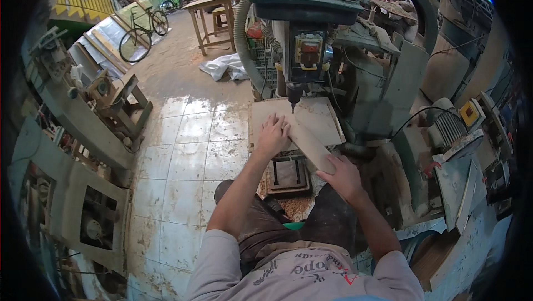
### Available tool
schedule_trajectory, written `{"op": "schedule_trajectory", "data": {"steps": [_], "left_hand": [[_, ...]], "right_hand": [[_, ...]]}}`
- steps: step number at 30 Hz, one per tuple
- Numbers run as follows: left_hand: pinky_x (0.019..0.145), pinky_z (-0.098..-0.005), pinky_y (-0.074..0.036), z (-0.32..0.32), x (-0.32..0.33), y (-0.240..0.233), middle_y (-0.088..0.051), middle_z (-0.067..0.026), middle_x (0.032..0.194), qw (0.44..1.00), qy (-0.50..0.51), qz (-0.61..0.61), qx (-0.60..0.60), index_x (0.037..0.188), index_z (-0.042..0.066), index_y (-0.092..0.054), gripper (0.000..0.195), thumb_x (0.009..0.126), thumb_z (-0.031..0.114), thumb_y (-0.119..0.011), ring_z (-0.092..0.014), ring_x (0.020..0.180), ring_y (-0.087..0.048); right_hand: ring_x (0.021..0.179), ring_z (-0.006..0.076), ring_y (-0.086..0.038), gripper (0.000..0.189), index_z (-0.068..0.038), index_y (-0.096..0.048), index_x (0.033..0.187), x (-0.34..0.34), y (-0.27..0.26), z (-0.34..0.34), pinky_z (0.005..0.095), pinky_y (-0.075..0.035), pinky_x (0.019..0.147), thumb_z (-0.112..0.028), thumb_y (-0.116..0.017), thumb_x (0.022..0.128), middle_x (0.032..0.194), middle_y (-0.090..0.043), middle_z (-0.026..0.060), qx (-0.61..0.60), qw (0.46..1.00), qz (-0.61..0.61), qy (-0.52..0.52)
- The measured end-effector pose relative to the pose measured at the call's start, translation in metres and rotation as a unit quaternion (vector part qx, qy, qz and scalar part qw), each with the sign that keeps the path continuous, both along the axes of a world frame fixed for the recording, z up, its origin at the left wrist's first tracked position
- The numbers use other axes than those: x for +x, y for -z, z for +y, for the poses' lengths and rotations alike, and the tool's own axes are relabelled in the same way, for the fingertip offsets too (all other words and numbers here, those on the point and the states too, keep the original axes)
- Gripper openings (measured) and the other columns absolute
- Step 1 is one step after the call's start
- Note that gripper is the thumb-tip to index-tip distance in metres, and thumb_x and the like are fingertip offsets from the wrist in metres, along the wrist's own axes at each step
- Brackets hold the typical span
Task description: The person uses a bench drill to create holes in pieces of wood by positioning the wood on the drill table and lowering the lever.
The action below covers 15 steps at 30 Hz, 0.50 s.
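Note:
A flat, pale wooden board [309, 142] lies at a slant on the worktable panel [322, 109] of a bench drill press [308, 3]. My right hand [343, 176] grips its near end, thumb on top. At the far end, my left hand [272, 134] presses down with bent fingers along the board's left side; what is under the palm is hidden. Just above the far tip of the board, the drill bit [293, 108] points down from the chuck [295, 92]. Whether the bit touches the wood I cannot tell.
The drill's base [288, 176] stands between my knees, with wood shavings [295, 208] around it. An electric motor [447, 124] and machine parts crowd the right. Machines flank the tiled floor [179, 180] on the left. Beyond are a bicycle [143, 34] and a wooden table [212, 3].

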<state>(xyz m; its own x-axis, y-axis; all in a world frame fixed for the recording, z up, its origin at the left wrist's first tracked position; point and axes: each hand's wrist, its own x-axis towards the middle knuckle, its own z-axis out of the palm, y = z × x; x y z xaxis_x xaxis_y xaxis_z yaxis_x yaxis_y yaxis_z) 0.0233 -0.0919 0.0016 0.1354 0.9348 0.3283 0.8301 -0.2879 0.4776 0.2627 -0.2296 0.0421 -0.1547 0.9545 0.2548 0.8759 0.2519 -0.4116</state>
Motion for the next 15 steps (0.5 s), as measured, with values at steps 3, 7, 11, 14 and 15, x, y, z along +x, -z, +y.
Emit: {"op": "schedule_trajectory", "data": {"steps": [3, 7, 11, 14, 15], "left_hand": [[0.112, -0.0615, -0.025, 0.022, -0.001, 0.010, -0.032, -0.0238, 0.153, 0.997, -0.026, 0.076, -0.010, 0.146, 0.007, -0.039, 0.055, 0.102, 0.041, -0.040, -0.039, 0.141, -0.033], [0.114, -0.0612, -0.022, 0.048, -0.002, 0.019, -0.031, -0.0245, 0.153, 0.997, -0.013, 0.082, 0.003, 0.147, 0.004, -0.035, 0.057, 0.101, 0.039, -0.039, -0.041, 0.143, -0.028], [0.116, -0.0592, -0.020, 0.063, -0.010, 0.035, -0.032, -0.0252, 0.152, 0.990, -0.033, 0.133, 0.032, 0.146, 0.001, -0.035, 0.059, 0.099, 0.038, -0.036, -0.039, 0.143, -0.029], [0.116, -0.0573, -0.021, 0.063, -0.006, 0.028, -0.036, -0.0262, 0.149, 0.993, -0.044, 0.100, 0.041, 0.145, 0.001, -0.036, 0.059, 0.098, 0.037, -0.035, -0.038, 0.141, -0.032], [0.115, -0.0569, -0.022, 0.063, -0.002, 0.024, -0.036, -0.0272, 0.148, 0.995, -0.038, 0.085, 0.038, 0.145, 0.001, -0.037, 0.059, 0.098, 0.036, -0.036, -0.039, 0.140, -0.033]], "right_hand": [[0.099, 0.0393, -0.064, 0.057, -0.004, -0.064, 0.117, -0.016, 0.009, 0.021, 0.0458, -0.053, 0.080, -0.045, -0.075, 0.079, 0.113, -0.063, 0.0212, 0.029, 0.999, 0.018, -0.013], [0.100, 0.0329, -0.064, 0.039, -0.002, -0.068, 0.107, 0.007, 0.002, 0.056, 0.0406, -0.052, 0.083, -0.033, -0.072, 0.084, 0.107, -0.065, 0.0180, 0.016, 0.992, 0.100, -0.078], [0.081, 0.0119, -0.058, 0.017, -0.004, -0.068, 0.106, 0.057, -0.056, 0.139, 0.0281, -0.047, 0.073, -0.015, -0.060, 0.094, 0.091, -0.064, 0.0036, -0.006, 0.940, 0.336, -0.058], [0.086, 0.0116, -0.058, 0.034, -0.007, -0.064, 0.112, 0.052, -0.149, 0.187, 0.0278, -0.045, 0.073, -0.036, -0.054, 0.099, 0.098, -0.064, 0.0021, 0.077, 0.856, 0.510, -0.007], [0.096, 0.0170, -0.061, 0.040, -0.005, -0.063, 0.114, 0.069, -0.172, 0.219, 0.0304, -0.046, 0.082, -0.041, -0.054, 0.098, 0.105, -0.064, 0.0055, 0.070, 0.821, 0.563, -0.058]]}}
